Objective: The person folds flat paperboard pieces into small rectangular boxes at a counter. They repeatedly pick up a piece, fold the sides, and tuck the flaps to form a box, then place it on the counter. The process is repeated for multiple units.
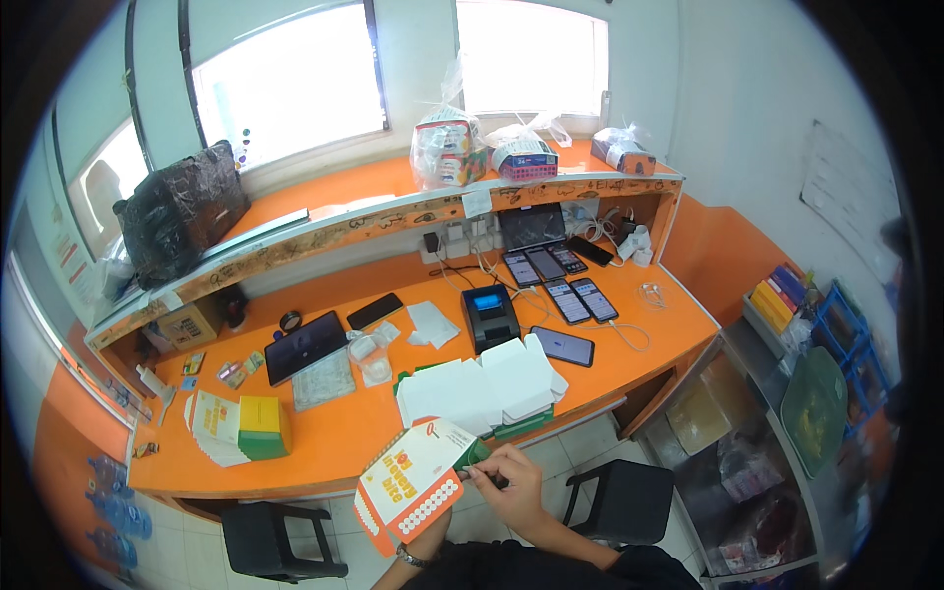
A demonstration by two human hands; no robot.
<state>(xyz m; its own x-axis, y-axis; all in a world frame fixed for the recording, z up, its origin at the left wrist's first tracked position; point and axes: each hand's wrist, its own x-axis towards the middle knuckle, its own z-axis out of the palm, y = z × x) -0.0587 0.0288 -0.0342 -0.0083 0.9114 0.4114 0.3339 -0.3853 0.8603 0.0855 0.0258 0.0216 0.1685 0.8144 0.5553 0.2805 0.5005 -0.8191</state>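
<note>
In front of me I hold a partly folded cardboard food box (pixel 408 482), white and yellow with an orange edge and a green end flap. My left hand (pixel 430 536), a watch on its wrist, supports the box from beneath; its fingers are hidden behind the card. At the box's green end, my right hand (pixel 516 495) is closed, thumb and fingertips pinching the flap. Just beyond lie several flat white carton blanks (pixel 447 393) with green edges, stacked on the orange desk. Left of them stands a pile of folded yellow, white and green boxes (pixel 264 423).
On the orange desk (pixel 364 423) are a black receipt printer (pixel 490 317), a tablet (pixel 305 346), several phones (pixel 565 301) and cables. Bagged packages (pixel 447 152) sit on the raised shelf. Black stools (pixel 629 500) stand at either side; a metal rack (pixel 747 462) is at right.
</note>
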